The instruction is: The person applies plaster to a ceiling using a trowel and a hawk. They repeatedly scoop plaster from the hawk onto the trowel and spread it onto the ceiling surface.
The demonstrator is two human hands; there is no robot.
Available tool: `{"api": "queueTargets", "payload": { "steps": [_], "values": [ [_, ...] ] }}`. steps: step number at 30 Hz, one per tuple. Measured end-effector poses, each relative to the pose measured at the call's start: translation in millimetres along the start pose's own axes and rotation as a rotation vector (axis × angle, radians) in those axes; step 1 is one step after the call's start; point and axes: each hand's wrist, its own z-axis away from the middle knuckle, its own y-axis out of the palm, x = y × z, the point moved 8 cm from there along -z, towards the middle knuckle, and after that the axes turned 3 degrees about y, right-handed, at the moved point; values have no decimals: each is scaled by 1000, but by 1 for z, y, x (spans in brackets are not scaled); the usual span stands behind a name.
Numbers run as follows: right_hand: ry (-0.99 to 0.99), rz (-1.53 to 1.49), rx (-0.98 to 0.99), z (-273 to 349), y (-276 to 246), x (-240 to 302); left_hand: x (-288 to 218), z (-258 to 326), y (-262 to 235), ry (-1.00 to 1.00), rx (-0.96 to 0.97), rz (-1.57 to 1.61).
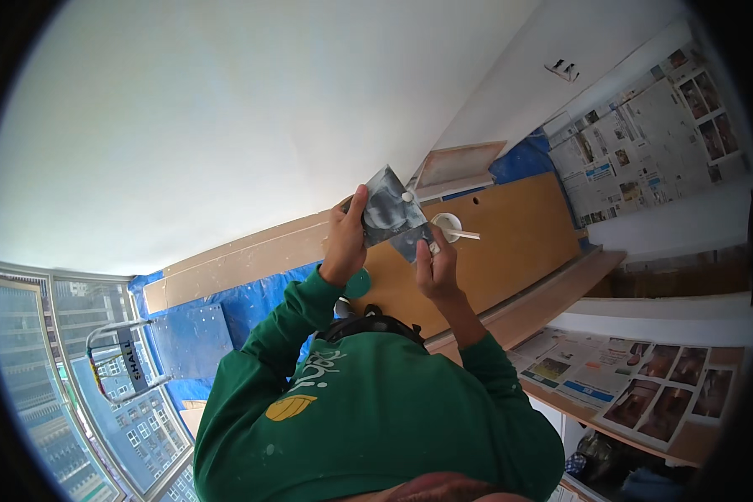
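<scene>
My left hand [347,238] is closed on a wide, flat grey putty scraper [385,207], smeared with whitish streaks, and holds it up in front of the white wall. A small white dab of putty [407,197] sits near its right edge. In my right hand [440,269] is a smaller grey putty scraper [408,243], pinched between thumb and fingers. Its upper edge meets or overlaps the lower right edge of the wide one; whether they touch, I cannot tell. Just beyond my right hand stands a round white tub [448,224] with a pale stick [468,235] lying across it.
Brown boards [510,226] and blue sheeting [263,297] lie below. A green round item [358,284] is beside my left forearm. To the left stands a metal step with a blue top [194,339] by the windows [67,360]. Newspaper [586,364] covers a ledge at right.
</scene>
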Motion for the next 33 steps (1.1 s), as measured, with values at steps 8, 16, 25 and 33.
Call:
{"api": "queueTargets", "payload": {
  "steps": [8,16,25,33],
  "values": [
    [182,431,-114,43,-25,-49,16,-65,-36,216,-14,-457],
    [194,947,-76,30,-10,-67,94,-89,26,285,236,-888],
    [475,958,-314,23,-105,-227,235,-132,86,40,462,-1077],
    [661,607,-511,35,-136,-481,302,-191,-78,-72,309,-1198]
  ]
}}
